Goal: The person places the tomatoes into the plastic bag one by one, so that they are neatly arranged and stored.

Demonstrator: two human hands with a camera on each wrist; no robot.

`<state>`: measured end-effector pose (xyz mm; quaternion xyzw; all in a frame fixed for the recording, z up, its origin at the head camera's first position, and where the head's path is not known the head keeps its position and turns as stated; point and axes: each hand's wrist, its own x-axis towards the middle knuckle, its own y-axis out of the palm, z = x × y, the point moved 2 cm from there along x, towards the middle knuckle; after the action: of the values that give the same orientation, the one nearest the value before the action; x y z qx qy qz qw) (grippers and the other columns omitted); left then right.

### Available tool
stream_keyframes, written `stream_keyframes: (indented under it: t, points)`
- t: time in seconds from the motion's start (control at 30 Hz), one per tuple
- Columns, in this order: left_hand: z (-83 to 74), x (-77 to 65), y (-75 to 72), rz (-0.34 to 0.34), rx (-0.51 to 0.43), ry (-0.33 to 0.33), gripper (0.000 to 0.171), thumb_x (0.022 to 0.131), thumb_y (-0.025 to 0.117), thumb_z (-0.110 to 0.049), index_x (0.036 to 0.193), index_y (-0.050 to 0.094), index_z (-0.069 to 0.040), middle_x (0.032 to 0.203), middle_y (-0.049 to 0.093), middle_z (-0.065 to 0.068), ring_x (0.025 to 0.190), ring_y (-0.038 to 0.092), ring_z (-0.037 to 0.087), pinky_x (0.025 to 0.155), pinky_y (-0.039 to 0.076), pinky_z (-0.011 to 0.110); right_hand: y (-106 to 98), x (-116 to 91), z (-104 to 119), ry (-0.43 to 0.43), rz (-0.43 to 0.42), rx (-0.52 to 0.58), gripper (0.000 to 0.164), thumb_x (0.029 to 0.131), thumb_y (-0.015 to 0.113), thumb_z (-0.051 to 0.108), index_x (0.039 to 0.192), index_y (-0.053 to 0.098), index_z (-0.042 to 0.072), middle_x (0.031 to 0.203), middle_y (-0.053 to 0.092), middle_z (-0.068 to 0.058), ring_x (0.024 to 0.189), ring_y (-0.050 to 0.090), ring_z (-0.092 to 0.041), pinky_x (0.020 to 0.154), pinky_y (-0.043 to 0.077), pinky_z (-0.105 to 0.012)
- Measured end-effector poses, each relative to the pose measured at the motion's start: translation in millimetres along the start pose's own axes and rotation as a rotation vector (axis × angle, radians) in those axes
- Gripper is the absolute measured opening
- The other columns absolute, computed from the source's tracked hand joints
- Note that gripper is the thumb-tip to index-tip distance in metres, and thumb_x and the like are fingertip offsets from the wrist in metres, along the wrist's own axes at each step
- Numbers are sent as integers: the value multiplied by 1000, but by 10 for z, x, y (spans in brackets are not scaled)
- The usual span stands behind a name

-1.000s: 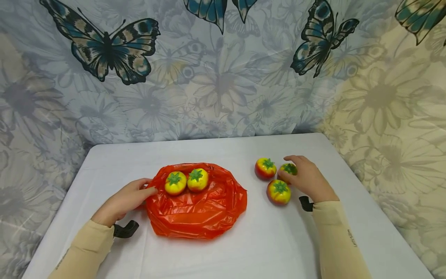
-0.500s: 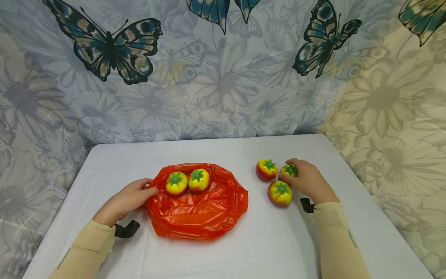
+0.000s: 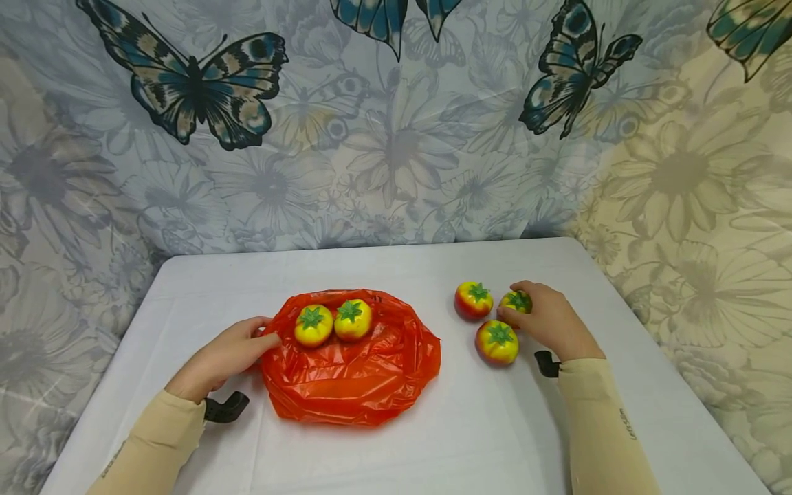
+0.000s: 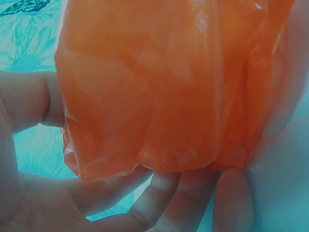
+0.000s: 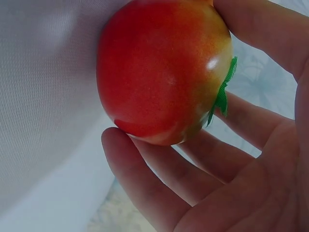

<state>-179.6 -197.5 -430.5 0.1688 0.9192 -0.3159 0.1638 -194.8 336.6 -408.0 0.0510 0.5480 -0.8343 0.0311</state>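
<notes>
A red plastic bag [image 3: 359, 385] lies spread on the table, with two yellow-and-red tomatoes [image 3: 313, 325] on its upper part. My left hand [image 3: 225, 357] holds the bag's left edge, thumb on one side and fingers on the other; the left wrist view shows the bag's film [image 4: 154, 96] between them. On the right, my right hand [image 3: 553, 320] grips a glossy tomato [image 5: 159, 72] with a green leafy top, thumb and fingers around it. It appears to rest on the table. Two more tomatoes stand close by, one farther back [image 3: 474, 301] and one nearer [image 3: 497, 343].
A white cloth-covered table [image 3: 383, 460] carries everything. Behind it hangs a patterned cloth [image 3: 396, 151] with butterflies and flowers. Black wrist straps [image 3: 225, 407] stick out beside the sleeves.
My right hand has shifted very slightly to the right, with the tomato in its grip. The left hand stays on the bag, which looks the same.
</notes>
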Motion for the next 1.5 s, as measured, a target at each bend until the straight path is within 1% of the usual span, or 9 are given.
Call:
stream_keyframes:
  t: [0.13, 0.43, 0.6, 0.77, 0.87, 1.03, 1.27, 1.4, 1.5]
  points:
    - [13, 8, 1, -1, -1, -6, 59, 107, 56, -29, 154, 48, 4, 126, 70, 17, 98, 64, 23, 84, 58, 34, -6, 4, -8, 14, -1, -4, 72, 100, 71, 48, 152, 53, 2, 147, 60, -29, 128, 58, -46, 112, 48, -69]
    - [19, 20, -5, 10, -11, -9, 59, 107, 55, -29, 154, 48, 5, 127, 69, 18, 99, 64, 23, 84, 57, 34, -73, -31, 14, -34, -45, 5, 71, 100, 72, 49, 151, 54, 3, 146, 60, -28, 129, 58, -46, 112, 47, -68]
    - [25, 9, -22, 8, -13, -9, 61, 107, 55, -30, 155, 47, 6, 130, 69, 19, 100, 64, 23, 86, 58, 36, -174, -86, 153, -46, -67, -4, 73, 100, 73, 52, 153, 53, 6, 150, 58, -27, 131, 56, -47, 110, 49, -68]
    - [33, 4, -29, 5, -21, -9, 61, 107, 55, -31, 155, 47, 5, 133, 69, 19, 103, 65, 23, 88, 59, 37, -285, -205, 361, -83, -98, 0, 73, 100, 74, 51, 155, 52, 8, 156, 54, -25, 140, 51, -49, 114, 45, -70]
    - [35, 9, -27, 6, -23, -1, 61, 107, 55, -31, 155, 48, 5, 134, 68, 19, 106, 65, 24, 89, 58, 37, -302, -298, 525, -123, -115, 9, 72, 100, 75, 50, 155, 53, 8, 158, 54, -24, 143, 50, -48, 114, 46, -69]
    - [35, 17, -37, 1, -13, 6, 59, 106, 55, -33, 153, 51, 4, 134, 68, 17, 109, 63, 26, 91, 56, 38, -212, -356, 886, -213, -125, 45, 67, 99, 77, 46, 152, 57, 11, 153, 59, -19, 135, 58, -41, 107, 53, -62]
    - [33, 16, -50, -5, 1, 25, 59, 106, 55, -34, 151, 54, 3, 135, 67, 17, 112, 62, 27, 93, 53, 39, 128, -292, 1499, -353, -83, 78, 59, 98, 80, 42, 147, 62, 16, 147, 64, -7, 121, 67, -28, 97, 62, -48]
    - [34, 12, -52, -9, 0, 27, 60, 106, 55, -33, 152, 53, 4, 137, 66, 19, 113, 61, 27, 93, 53, 39, 339, -316, 1861, -421, -40, 66, 56, 97, 81, 43, 143, 65, 15, 142, 67, -5, 125, 68, -25, 102, 61, -45]
    - [33, 21, -48, -10, 1, 26, 59, 106, 54, -33, 152, 53, 4, 138, 66, 19, 113, 61, 28, 94, 53, 40, 486, -347, 2068, -454, 6, 58, 56, 96, 81, 44, 142, 65, 16, 141, 68, -3, 127, 68, -24, 106, 60, -45]
